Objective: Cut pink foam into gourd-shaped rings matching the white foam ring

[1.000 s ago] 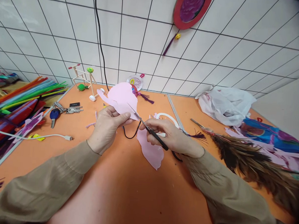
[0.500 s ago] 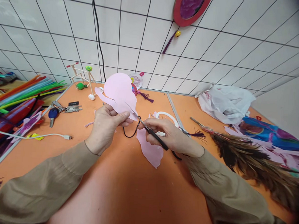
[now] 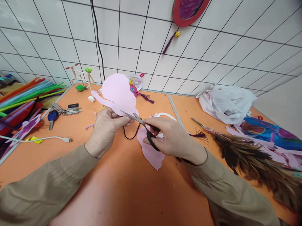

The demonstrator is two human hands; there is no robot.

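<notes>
My left hand (image 3: 106,129) pinches the lower edge of a pink paper sheet (image 3: 118,90), a rounded shape with a strip hanging off its left side. In my right hand (image 3: 171,137) are scissors (image 3: 152,141) with black handles. Their blades point left and lie at the lower right edge of the paper, close to my left thumb; the tips are over the paper. Below my right hand a second pink paper piece (image 3: 151,156) lies flat on the orange table (image 3: 137,195). A black cord loop (image 3: 130,137) rests between the hands.
Left: keys (image 3: 68,110), a white cable (image 3: 52,139) and colourful pipe cleaners (image 3: 41,95). Behind stands a small wooden stick model (image 3: 79,78). Right: a white plastic bag (image 3: 226,104) and a brown feather duster (image 3: 241,153). A tiled wall (image 3: 134,32) closes the back.
The scissors have turned flatter, with their blades slightly more apart and further left over the paper. My right hand has rotated with them. The left hand keeps its pinch on the paper.
</notes>
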